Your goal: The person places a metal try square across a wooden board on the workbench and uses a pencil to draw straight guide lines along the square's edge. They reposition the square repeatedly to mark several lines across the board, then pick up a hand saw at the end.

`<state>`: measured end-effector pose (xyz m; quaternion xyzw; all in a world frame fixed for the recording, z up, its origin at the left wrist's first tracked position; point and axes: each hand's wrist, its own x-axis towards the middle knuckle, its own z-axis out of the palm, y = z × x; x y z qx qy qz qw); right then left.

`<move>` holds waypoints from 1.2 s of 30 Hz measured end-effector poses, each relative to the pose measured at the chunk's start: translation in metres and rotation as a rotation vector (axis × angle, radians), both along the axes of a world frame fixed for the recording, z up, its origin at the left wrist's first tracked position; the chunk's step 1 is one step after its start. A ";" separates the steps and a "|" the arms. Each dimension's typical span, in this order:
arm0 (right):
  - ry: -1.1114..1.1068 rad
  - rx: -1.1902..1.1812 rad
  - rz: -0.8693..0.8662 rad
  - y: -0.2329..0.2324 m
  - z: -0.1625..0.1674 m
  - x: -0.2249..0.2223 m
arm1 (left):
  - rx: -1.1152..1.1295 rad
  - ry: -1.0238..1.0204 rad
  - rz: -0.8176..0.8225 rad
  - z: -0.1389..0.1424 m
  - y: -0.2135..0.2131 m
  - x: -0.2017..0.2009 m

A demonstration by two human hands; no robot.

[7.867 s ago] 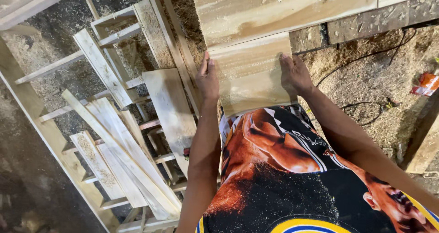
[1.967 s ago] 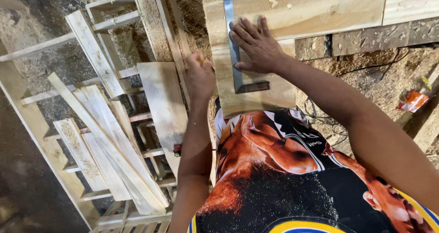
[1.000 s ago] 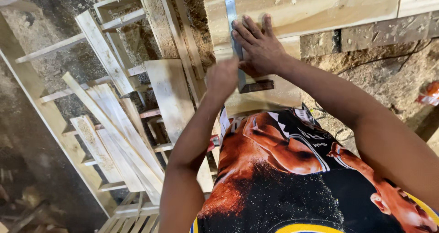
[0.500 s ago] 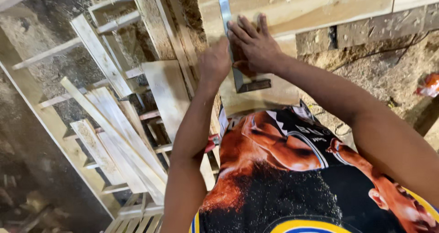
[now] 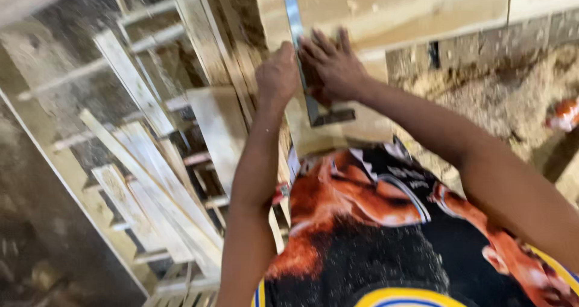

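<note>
While the right hand (image 5: 332,69) lies flat with its fingers spread, it presses a grey metal try square (image 5: 304,72) onto a pale wooden board (image 5: 374,17); the left hand (image 5: 276,75) sits curled into a loose fist just beside the square's long blade, though whether it grips anything I cannot tell; to the left, a heap of pale timber offcuts (image 5: 151,162) leans over slatted frames; sawdust (image 5: 518,90) covers the ground on the right.

One item fits: at the far right edge, an orange-and-white object (image 5: 566,114), possibly a crumpled wrapper or small packet, lies on the sawdust-strewn ground, too blurred to tell its exact shape; no labels, signs or screens show
</note>
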<state>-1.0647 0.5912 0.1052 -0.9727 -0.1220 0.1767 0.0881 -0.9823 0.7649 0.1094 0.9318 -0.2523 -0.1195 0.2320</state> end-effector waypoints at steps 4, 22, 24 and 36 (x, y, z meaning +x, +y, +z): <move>-0.106 0.047 -0.016 0.000 -0.011 -0.003 | 0.135 0.128 -0.178 0.014 0.020 -0.040; -0.115 0.207 -0.010 0.001 0.017 -0.113 | -0.625 0.694 0.587 0.011 0.045 -0.074; -0.136 0.186 0.009 -0.011 0.012 -0.127 | -0.440 0.319 0.465 0.004 0.038 -0.078; -0.083 0.135 -0.189 -0.064 0.032 -0.171 | -0.363 0.039 -0.340 -0.010 -0.028 -0.129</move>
